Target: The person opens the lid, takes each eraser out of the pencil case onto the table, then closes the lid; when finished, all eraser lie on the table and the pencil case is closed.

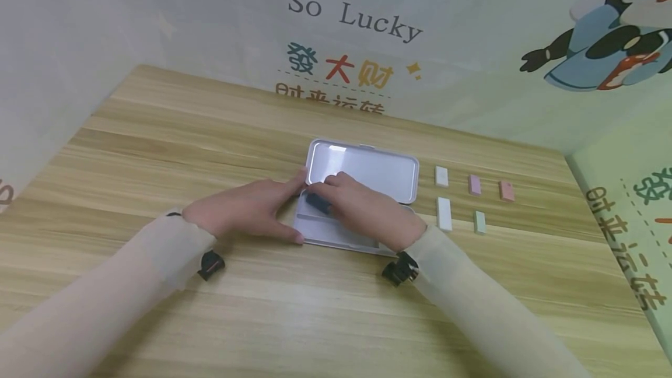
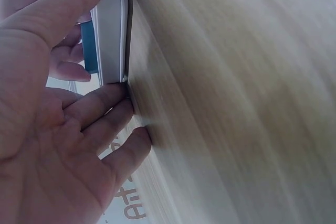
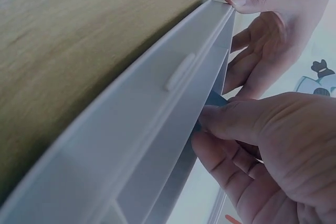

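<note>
An open white pencil case [image 1: 325, 230] lies on the table, its hinged lid [image 1: 378, 175] folded back toward the wall. My left hand [image 1: 249, 209] spans the case's left end and holds it, thumb at the front corner and fingers by the hinge side. Reaching into the case from the right, my right hand [image 1: 367, 209] pinches a small teal block [image 2: 90, 48] between thumb and fingers. That block is at the left end of the rear compartment, partly hidden by the fingers. Low dividers split the base into compartments.
Right of the case lie several small blocks: two white blocks [image 1: 441, 176], a purple block [image 1: 475, 184], a pink block [image 1: 506, 190] and a pale green block [image 1: 480, 222]. A printed wall covering [image 1: 210, 28] borders the wooden table [image 1: 294, 319] at the back and sides.
</note>
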